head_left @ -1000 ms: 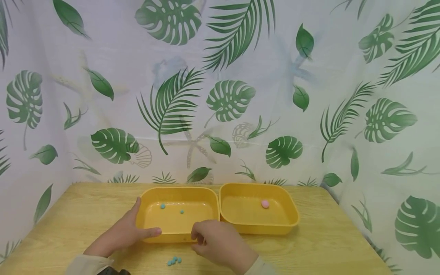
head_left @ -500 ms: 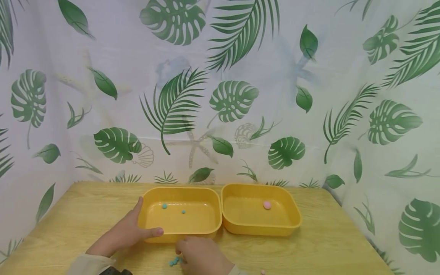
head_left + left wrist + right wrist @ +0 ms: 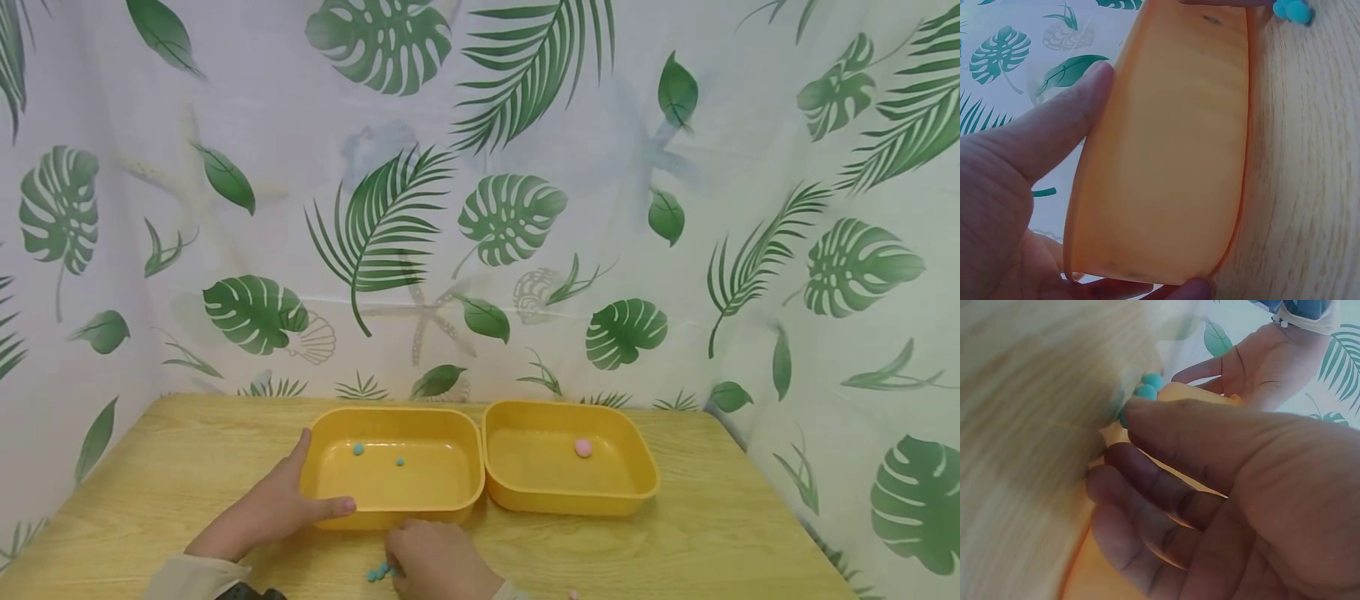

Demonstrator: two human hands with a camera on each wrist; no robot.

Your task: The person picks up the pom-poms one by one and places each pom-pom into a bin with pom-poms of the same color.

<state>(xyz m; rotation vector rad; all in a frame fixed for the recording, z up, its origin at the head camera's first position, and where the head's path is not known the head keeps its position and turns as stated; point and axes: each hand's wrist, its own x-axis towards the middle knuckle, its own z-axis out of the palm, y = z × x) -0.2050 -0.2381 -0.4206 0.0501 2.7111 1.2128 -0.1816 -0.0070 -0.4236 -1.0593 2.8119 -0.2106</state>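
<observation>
My left hand [image 3: 273, 500] grips the left end of a yellow tray [image 3: 397, 518], thumb on the near rim and fingers round the side. Inside that tray lie a blue ball [image 3: 358, 448] and a smaller blue ball [image 3: 400, 462]. Before it on the table, my right hand [image 3: 438, 562] reaches down beside several small blue balls [image 3: 372, 576]. In the right wrist view its thumb tip touches or covers part of one blue ball [image 3: 1124, 419]. The index fingertip stands apart from the thumb, and the other fingers bend loosely.
A second yellow tray [image 3: 570, 502] stands close against the first on the right, holding one pink ball [image 3: 582, 448]. A small pink piece [image 3: 573, 594] shows at the bottom edge. Behind the wooden table [image 3: 712, 517] hangs a leaf-patterned white sheet [image 3: 525, 350].
My right hand has moved from the left tray's near rim down and left to the blue balls on the table. A small pink piece has come into view. My left hand keeps its hold.
</observation>
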